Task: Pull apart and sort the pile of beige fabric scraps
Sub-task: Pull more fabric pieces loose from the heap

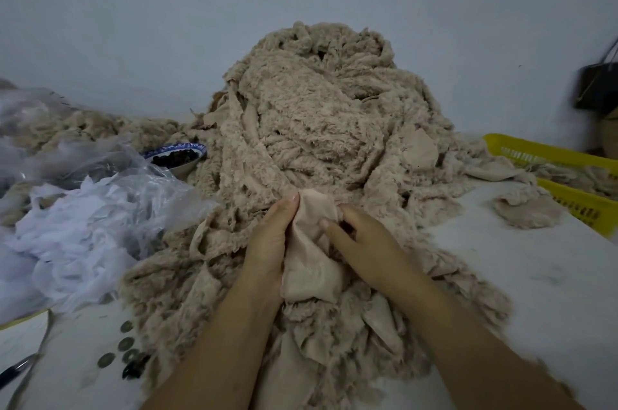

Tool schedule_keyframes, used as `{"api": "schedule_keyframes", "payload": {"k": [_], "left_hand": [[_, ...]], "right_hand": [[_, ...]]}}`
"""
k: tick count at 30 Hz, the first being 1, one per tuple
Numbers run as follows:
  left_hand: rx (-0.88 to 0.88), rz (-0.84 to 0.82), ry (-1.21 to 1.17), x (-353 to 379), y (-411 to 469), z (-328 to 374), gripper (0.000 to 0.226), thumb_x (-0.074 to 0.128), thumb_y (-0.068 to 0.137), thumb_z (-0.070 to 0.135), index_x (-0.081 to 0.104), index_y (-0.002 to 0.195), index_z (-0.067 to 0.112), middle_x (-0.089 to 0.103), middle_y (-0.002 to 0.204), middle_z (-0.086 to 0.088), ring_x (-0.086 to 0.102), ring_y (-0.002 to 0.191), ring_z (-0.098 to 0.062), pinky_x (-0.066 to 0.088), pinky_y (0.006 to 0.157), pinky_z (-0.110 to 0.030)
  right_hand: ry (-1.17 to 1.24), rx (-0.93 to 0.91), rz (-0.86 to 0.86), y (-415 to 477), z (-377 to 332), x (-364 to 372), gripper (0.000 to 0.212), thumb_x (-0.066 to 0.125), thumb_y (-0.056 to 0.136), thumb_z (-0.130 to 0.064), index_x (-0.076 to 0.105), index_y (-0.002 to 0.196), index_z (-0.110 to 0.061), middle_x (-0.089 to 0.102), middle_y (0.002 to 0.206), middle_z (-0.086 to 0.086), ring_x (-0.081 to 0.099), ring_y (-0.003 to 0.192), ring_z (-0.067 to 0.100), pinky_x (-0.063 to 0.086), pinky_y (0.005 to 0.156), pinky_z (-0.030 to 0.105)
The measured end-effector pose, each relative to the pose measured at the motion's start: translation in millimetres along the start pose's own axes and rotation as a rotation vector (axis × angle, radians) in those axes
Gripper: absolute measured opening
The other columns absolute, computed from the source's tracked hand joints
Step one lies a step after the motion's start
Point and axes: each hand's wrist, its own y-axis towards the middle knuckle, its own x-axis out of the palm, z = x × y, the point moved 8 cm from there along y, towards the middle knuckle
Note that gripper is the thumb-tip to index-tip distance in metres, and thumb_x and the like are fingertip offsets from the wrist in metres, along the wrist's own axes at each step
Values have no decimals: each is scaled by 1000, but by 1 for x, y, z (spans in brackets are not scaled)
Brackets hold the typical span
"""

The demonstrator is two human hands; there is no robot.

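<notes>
At the foot of the pile (317,115) on the surface (535,275), left hand (271,242) and right hand (364,242) together hold one scrap (311,262) in closed grips, fingers (290,202) partly hidden. A yellow basket (521,150) runs off-frame.

The room is dim, with a cold grey-blue light that falls evenly over everything. Shadows are soft. Small dark ones sit in the folds of the big fluffy beige fabric pile (317,115) and under the curled fingers of the right hand (361,242) on the smooth beige cloth piece (311,262). The black hanging bag (598,85) at the right edge is smeared and blurry. The yellow plastic basket (541,155) near it looks stretched by the wide lens.
</notes>
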Motion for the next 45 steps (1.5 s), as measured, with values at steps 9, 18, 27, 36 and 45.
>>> {"api": "schedule_keyframes", "payload": {"k": [9,18,27,36,45], "left_hand": [[217,-63,609,17,-8,2,11,71,90,34,75,81,29,74,88,1,68,82,-13,54,72,-27],[235,142,489,-4,-8,13,27,58,100,35,79,85,29,77,92,2,72,83,-15,59,74,-29],[189,195,580,-17,8,7,19,59,100,34,64,117,38,64,122,10,68,97,-8,55,83,-27],[272,174,449,-6,7,21,31,41,108,26,70,99,31,67,124,7,66,103,-1,49,88,-18],[575,-472,1238,71,-35,-16,32,42,107,19,68,98,3,64,100,-7,60,95,-18,48,89,-34]], "right_hand": [[821,330,163,-1,33,-14,21,62,93,-46,73,95,-28,77,95,4,74,89,23,60,73,37],[611,322,27,3,42,-7,27,71,86,-43,71,109,-29,74,111,0,72,100,17,58,89,41],[1222,424,314,1,67,-31,67,57,75,-62,66,113,-8,75,88,1,72,79,12,57,63,23],[898,464,204,3,72,-12,38,54,100,-38,70,99,-3,71,75,4,65,62,12,52,54,24],[901,494,42,-2,51,-2,46,66,90,-43,68,119,-8,75,104,10,73,95,22,57,80,32]]}}
